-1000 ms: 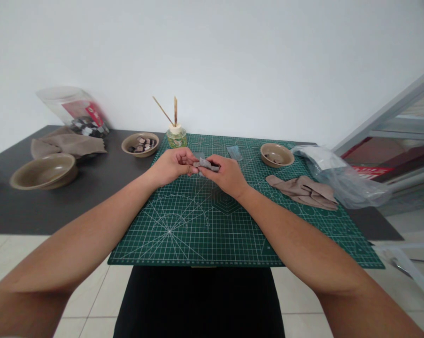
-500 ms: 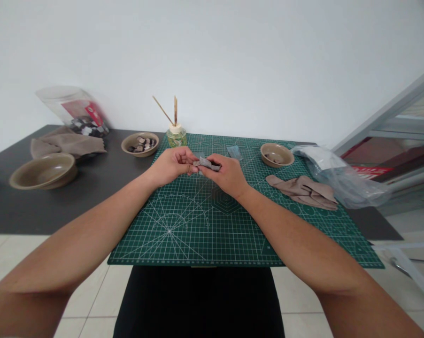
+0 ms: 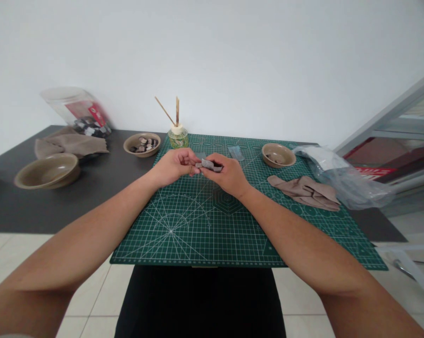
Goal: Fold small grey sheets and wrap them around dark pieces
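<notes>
Above the green cutting mat (image 3: 183, 244), my two hands meet over a small folded grey cloth (image 3: 209, 164). My right hand (image 3: 230, 175) is closed around the cloth, which pokes out between thumb and fingers. On the other side, my left hand (image 3: 173, 166) pinches the cloth's left end with thumb and fingertips. Whether anything is wrapped inside cannot be seen. A small clear packet (image 3: 236, 153) lies on the mat just beyond my right hand. Part of another clear piece (image 3: 200, 155) shows behind the fingertips.
A bowl of dark and pale slices (image 3: 143, 144) and a reed diffuser (image 3: 178, 137) stand behind my left hand. Further left are a larger bowl (image 3: 48, 171), a brown cloth (image 3: 73, 144) and a plastic container (image 3: 80, 110). Rightward sit a small bowl (image 3: 278, 155), a crumpled cloth (image 3: 306, 191) and a plastic bag (image 3: 349, 183).
The cloth between my fingers has shifted; its raised fold now lies flatter and more rounded. Both hands stay in nearly the same place. The whole view has moved slightly.
</notes>
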Available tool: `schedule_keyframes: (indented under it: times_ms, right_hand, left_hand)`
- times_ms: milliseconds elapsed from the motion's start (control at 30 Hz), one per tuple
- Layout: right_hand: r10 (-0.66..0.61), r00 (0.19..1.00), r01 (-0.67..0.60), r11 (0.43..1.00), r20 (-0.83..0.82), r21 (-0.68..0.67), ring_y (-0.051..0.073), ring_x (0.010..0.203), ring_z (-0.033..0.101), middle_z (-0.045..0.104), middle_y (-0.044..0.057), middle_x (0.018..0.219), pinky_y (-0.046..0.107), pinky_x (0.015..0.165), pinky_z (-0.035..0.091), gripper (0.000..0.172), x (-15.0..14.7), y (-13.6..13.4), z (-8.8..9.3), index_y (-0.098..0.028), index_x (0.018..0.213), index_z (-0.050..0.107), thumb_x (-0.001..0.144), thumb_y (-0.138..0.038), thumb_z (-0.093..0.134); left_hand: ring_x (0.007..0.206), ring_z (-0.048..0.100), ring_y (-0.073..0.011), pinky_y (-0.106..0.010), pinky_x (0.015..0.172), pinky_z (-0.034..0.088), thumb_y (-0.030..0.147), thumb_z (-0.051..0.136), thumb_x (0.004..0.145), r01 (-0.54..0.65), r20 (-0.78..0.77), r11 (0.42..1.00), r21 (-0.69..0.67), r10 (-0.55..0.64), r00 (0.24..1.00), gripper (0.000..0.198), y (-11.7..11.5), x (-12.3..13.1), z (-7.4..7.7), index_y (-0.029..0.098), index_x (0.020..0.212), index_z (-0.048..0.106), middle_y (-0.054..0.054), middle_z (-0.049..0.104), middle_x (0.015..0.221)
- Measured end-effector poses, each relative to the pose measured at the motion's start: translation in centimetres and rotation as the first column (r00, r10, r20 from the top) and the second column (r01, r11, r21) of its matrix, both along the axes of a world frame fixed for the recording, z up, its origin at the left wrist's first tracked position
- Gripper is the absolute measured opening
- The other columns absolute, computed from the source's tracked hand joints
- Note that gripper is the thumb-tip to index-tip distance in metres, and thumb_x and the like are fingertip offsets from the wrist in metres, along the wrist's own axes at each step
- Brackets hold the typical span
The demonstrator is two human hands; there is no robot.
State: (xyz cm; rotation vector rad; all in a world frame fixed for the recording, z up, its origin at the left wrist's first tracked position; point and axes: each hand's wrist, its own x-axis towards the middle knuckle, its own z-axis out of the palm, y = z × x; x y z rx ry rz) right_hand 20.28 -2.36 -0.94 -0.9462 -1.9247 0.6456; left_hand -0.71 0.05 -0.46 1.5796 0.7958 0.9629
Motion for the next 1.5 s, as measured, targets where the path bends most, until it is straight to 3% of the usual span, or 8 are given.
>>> schedule_keyframes:
  times_ms: [267, 667, 833, 1000, 1100, 1267, 1500]
  right_hand:
    - [0.0, 1.0, 0.0, 1.0, 0.02, 0.001, 0.016, 0.078, 0.059, 0.072, 0.0, 0.087, 0.028, 0.074, 0.043, 0.019, -0.1, 0.0, 0.2, -0.022, 0.094, 0.071, 0.087, -0.039, 0.07]
    - [-0.039, 0.999, 0.039, 0.999, 0.01, -0.01, 0.016, 0.074, 0.059, 0.07, -0.001, 0.083, 0.028, 0.073, 0.044, 0.017, 0.0, -0.1, 0.3, -0.023, 0.091, 0.069, 0.088, -0.039, 0.069]
    - [-0.119, 0.987, 0.105, 0.986, -0.104, -0.127, 0.015, 0.069, 0.059, 0.065, -0.002, 0.078, 0.03, 0.066, 0.049, 0.019, -0.1, 0.4, -0.3, -0.022, 0.09, 0.063, 0.084, -0.04, 0.069]
    - [-0.127, 0.962, 0.043, 0.944, -0.242, -0.327, 0.016, 0.067, 0.062, 0.062, -0.002, 0.082, 0.029, 0.052, 0.056, 0.024, -0.4, 0.4, -0.5, -0.022, 0.092, 0.06, 0.078, -0.04, 0.07]
    - [-0.119, 0.955, 0.023, 0.944, -0.273, -0.329, 0.015, 0.067, 0.061, 0.061, -0.002, 0.079, 0.03, 0.052, 0.058, 0.024, -0.5, 0.3, -0.4, -0.022, 0.088, 0.059, 0.075, -0.038, 0.072]
    - [-0.07, 0.969, -0.007, 0.951, -0.237, -0.31, 0.014, 0.066, 0.059, 0.06, -0.003, 0.074, 0.029, 0.055, 0.059, 0.02, -0.4, 0.6, -0.6, -0.022, 0.084, 0.064, 0.078, -0.039, 0.071]
    - [-0.044, 0.977, -0.025, 0.948, -0.209, -0.318, 0.014, 0.066, 0.06, 0.061, -0.002, 0.073, 0.026, 0.056, 0.057, 0.029, -0.1, 1.1, -1.2, -0.021, 0.087, 0.067, 0.08, -0.049, 0.075]
  left_hand:
    - [0.061, 0.066, -0.0121, -0.027, 0.063, 0.054, 0.021, 0.089, 0.064, -0.003, -0.013, 1.0, -0.009, 0.003, 1.0, 0.032, 0.0, -0.1, 0.1, 0.016, 0.084, 0.064, 0.0, 0.073, 0.07]
    - [0.057, 0.064, -0.0117, -0.026, 0.058, 0.053, 0.024, 0.09, 0.067, -0.014, 0.005, 1.0, 0.014, 0.014, 1.0, 0.033, 0.0, 0.0, 0.1, 0.015, 0.088, 0.066, 0.0, 0.07, 0.068]
    - [0.063, 0.065, -0.0106, -0.024, 0.06, 0.057, 0.021, 0.09, 0.067, -0.03, 0.076, 0.998, 0.062, 0.025, 0.997, 0.035, 0.0, 0.2, 0.0, 0.016, 0.092, 0.066, 0.002, 0.071, 0.075]
    - [0.073, 0.071, -0.0133, -0.027, 0.07, 0.061, 0.029, 0.086, 0.075, -0.042, 0.038, 0.999, 0.028, 0.04, 0.998, 0.028, -0.3, 0.3, 0.2, 0.014, 0.093, 0.071, -0.003, 0.074, 0.08]
    - [0.076, 0.071, -0.0142, -0.03, 0.073, 0.062, 0.034, 0.085, 0.077, -0.066, -0.007, 0.997, 0.038, 0.066, 0.998, 0.027, -0.3, 0.3, 0.2, 0.014, 0.09, 0.072, -0.003, 0.075, 0.082]
    - [0.074, 0.069, -0.0132, -0.029, 0.073, 0.059, 0.027, 0.088, 0.071, -0.072, -0.017, 0.994, 0.081, 0.073, 0.997, 0.029, 0.1, 0.1, -0.1, 0.016, 0.091, 0.071, -0.002, 0.074, 0.08]
    - [0.069, 0.069, -0.0138, -0.029, 0.07, 0.056, 0.028, 0.09, 0.067, -0.093, -0.08, 0.994, 0.065, 0.098, 0.992, 0.029, 0.2, -0.1, -0.2, 0.016, 0.087, 0.073, -0.001, 0.075, 0.076]
